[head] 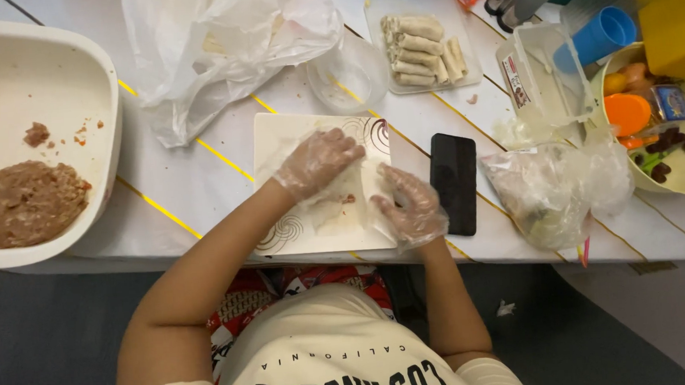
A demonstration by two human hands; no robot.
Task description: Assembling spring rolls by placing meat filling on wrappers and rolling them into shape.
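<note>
There are two gloved hands (317, 161) (408, 205), one square plate (279, 180) at the near edge of the table (194, 185), one basin (32, 76), one phone (453, 183), one blue cup (601, 37), and about seven rolls (422, 49) on one tray (458, 22).

wrapper (335, 208) partly hidden under gloved hands, basin (7, 46) cut off left
</note>
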